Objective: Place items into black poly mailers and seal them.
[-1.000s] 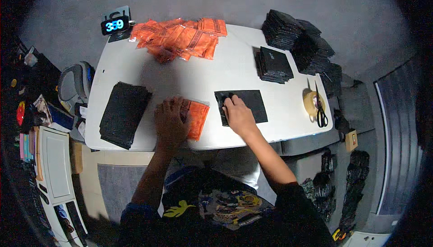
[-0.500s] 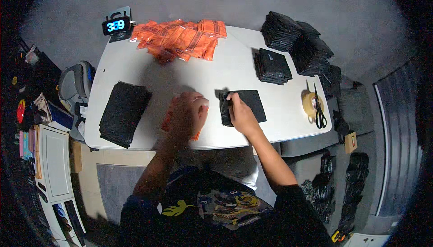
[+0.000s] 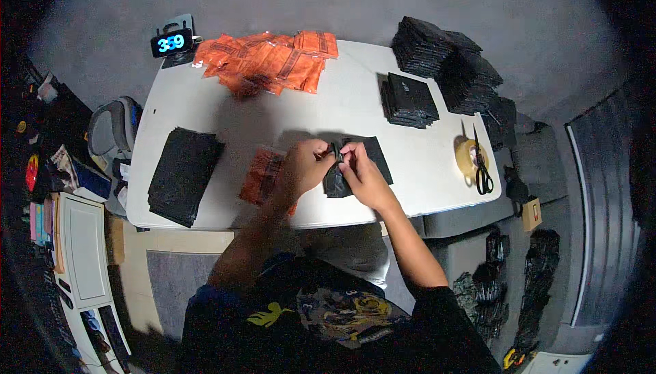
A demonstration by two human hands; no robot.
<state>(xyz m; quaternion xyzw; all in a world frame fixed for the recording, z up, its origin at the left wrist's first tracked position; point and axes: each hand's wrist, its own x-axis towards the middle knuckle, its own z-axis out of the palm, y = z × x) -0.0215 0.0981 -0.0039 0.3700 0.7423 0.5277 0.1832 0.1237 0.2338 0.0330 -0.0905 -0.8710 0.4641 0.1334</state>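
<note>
A black plastic bag [image 3: 337, 186] lies near the table's front edge, its left end lifted and bunched. My right hand [image 3: 363, 174] pinches that raised edge between thumb and fingers. My left hand [image 3: 309, 163] is closed at the same edge from the other side, its fingertips meeting the black plastic. Just left of the bag, an orange packet in clear wrap [image 3: 261, 177] lies flat, partly covered by my left hand and forearm. Farther left rests a stack of flat black bags [image 3: 184, 172].
Many orange packets [image 3: 273, 60] are heaped at the back. Black packages [image 3: 411, 97] are piled at the back right, with taller piles [image 3: 427, 43] behind. Tape [image 3: 467, 155] and black scissors [image 3: 484, 176] lie at the right edge. A lit phone [image 3: 171, 43] stands back left.
My left hand has moved right, from over the orange packet to the black bag's edge. The orange packet is now more exposed. My right hand keeps its hold on the bag.
</note>
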